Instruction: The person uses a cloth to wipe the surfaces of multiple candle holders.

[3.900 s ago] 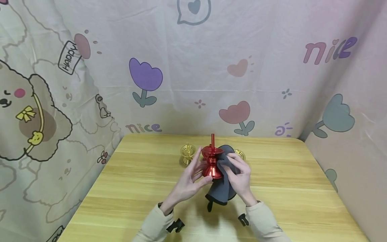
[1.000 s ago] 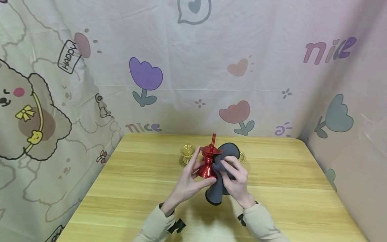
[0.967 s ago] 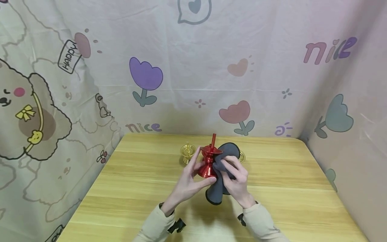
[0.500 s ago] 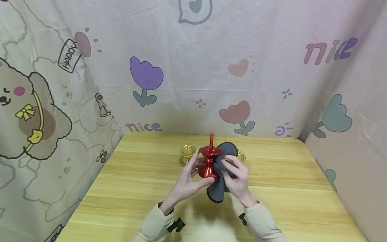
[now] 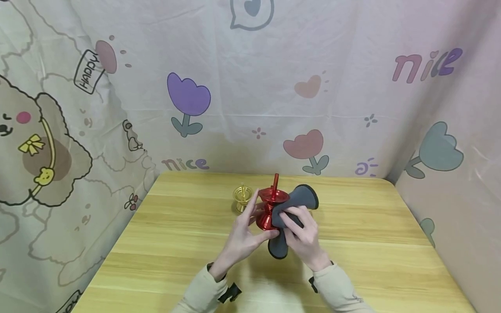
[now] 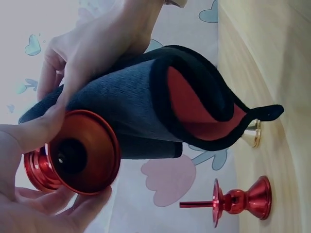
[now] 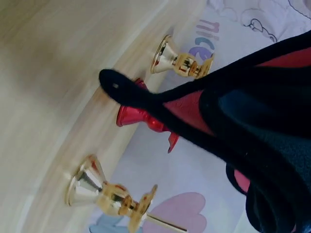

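My left hand [image 5: 242, 237] grips a shiny red candle holder [image 5: 274, 196] near its base, raised off the table, its thin rod pointing up. In the left wrist view, its hollow underside [image 6: 99, 160] faces the camera, thumb and fingers about its rim. My right hand [image 5: 307, 237] pinches a dark grey cloth [image 5: 304, 196] with black edging, bunched against the holder's right side. That cloth [image 6: 124, 92] shows a red inner face and a small loop in the left wrist view. Cloth and fingers cover part of the holder's stem.
Behind the hands stands a gold candle holder [image 5: 243, 196]. A second red candle holder [image 6: 238, 199] stands on the table in the left wrist view. Another gold one [image 7: 112, 194] shows in the right wrist view. A printed curtain [image 5: 250, 87] hangs behind the wooden table [image 5: 372, 243].
The cloth's upper flap has swung right, covering most of the right gold holder. My right hand has shifted slightly left and its fingers bunch the cloth. The held holder leans a little more right.
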`<state>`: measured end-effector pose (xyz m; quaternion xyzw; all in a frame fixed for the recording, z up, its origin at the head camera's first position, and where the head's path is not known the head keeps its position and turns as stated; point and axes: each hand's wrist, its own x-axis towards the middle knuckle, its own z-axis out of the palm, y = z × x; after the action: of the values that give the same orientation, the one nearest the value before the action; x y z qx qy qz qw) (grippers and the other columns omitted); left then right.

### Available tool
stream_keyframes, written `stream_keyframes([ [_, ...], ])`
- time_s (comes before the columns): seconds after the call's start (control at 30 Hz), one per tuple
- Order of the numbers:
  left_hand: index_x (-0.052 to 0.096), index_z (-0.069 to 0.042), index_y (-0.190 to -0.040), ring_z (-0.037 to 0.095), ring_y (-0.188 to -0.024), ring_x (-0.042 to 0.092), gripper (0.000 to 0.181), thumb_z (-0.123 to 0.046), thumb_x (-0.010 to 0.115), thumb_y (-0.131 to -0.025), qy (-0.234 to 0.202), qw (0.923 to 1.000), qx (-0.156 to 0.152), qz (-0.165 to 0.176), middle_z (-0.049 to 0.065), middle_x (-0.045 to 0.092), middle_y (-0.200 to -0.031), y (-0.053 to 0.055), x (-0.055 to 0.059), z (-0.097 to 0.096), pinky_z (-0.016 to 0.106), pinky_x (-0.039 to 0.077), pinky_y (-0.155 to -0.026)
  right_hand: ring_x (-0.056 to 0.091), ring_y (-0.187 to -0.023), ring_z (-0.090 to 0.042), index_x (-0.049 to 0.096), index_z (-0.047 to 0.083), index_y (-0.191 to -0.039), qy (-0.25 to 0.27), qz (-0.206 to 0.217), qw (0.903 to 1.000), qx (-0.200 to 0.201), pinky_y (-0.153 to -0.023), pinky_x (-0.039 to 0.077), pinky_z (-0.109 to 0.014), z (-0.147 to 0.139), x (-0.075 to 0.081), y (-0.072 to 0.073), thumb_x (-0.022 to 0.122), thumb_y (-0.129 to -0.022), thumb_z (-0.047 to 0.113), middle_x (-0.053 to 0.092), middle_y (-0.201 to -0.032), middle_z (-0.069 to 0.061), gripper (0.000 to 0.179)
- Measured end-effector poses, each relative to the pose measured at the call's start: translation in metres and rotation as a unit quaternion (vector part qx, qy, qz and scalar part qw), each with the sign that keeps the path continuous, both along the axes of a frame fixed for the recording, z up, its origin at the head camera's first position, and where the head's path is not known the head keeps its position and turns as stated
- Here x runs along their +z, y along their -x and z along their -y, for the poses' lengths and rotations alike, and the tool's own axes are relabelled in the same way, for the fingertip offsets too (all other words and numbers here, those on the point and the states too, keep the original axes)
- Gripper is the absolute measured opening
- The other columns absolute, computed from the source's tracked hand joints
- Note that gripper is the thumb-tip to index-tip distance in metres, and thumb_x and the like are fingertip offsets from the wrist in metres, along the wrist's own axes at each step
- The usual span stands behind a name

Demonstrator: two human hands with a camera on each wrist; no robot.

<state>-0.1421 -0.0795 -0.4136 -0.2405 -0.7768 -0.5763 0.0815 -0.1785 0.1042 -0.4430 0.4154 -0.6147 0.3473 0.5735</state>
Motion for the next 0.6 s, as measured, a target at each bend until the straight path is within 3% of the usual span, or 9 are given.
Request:
stream_keyframes([
  [0.1,0.016,-0.017,-0.163,0.031,-0.125,0.062,0.105,-0.012,0.083,-0.083,-0.027,0.9991,-0.026,0.021,0.017,0.062,-0.139,0.0013,-0.0002,0.0008,0.046,0.053,-0.103,0.064,-0.089,-0.027,0.074,-0.012,-0.094,0.047,0.08,0.9932,0.071,-0.08,0.055,-0.028,-0.0008,-0.0026,0.0019,0.062,-0.095,0.001,0.066,-0.096,-0.026,0.018],
  [0.2,0.014,-0.017,-0.163,0.035,-0.124,0.061,0.103,-0.007,0.08,-0.085,-0.061,0.9953,-0.054,0.052,0.02,0.058,-0.143,0.0029,-0.0005,0.0019,0.043,0.053,-0.104,0.066,-0.103,-0.017,0.073,-0.014,-0.099,0.102,0.172,0.9683,0.15,-0.095,0.054,-0.022,-0.0025,-0.0041,0.0024,0.071,-0.089,-0.004,0.068,-0.103,-0.021,0.014],
  [0.27,0.013,-0.018,-0.163,0.036,-0.123,0.061,0.103,-0.005,0.08,-0.085,-0.076,0.9929,-0.065,0.065,0.022,0.056,-0.145,0.0035,-0.0006,0.0022,0.043,0.053,-0.104,0.066,-0.107,-0.012,0.074,-0.013,-0.101,0.114,0.198,0.9594,0.166,-0.097,0.052,-0.019,-0.0035,-0.0042,0.002,0.073,-0.087,-0.005,0.068,-0.105,-0.018,0.016],
  [0.33,0.013,-0.018,-0.163,0.037,-0.124,0.061,0.103,-0.006,0.079,-0.085,-0.077,0.9928,-0.065,0.065,0.022,0.055,-0.146,0.0034,-0.0013,0.0022,0.044,0.054,-0.104,0.066,-0.105,-0.016,0.074,-0.013,-0.099,0.097,0.177,0.9682,0.148,-0.095,0.053,-0.021,-0.0037,-0.0044,0.0018,0.071,-0.089,-0.003,0.068,-0.103,-0.021,0.015],
  [0.47,0.013,-0.017,-0.163,0.036,-0.124,0.062,0.105,-0.006,0.081,-0.084,-0.062,0.9962,-0.047,0.04,0.02,0.058,-0.144,0.003,-0.0029,0.0007,0.049,0.052,-0.104,0.064,-0.089,-0.029,0.075,-0.01,-0.095,0.023,0.076,0.9957,0.049,-0.08,0.054,-0.031,-0.0022,-0.0035,0.0012,0.06,-0.097,0.004,0.067,-0.096,-0.026,0.021],
  [0.6,0.014,-0.019,-0.163,0.033,-0.124,0.063,0.106,-0.008,0.082,-0.083,-0.046,0.9982,-0.03,0.024,0.017,0.06,-0.142,0.0031,-0.0043,-0.0008,0.049,0.052,-0.105,0.059,-0.08,-0.032,0.075,-0.005,-0.093,-0.015,0.028,0.9994,-0.012,-0.07,0.049,-0.038,0.0001,-0.0013,0.0002,0.054,-0.097,0.002,0.067,-0.094,-0.022,0.023],
])
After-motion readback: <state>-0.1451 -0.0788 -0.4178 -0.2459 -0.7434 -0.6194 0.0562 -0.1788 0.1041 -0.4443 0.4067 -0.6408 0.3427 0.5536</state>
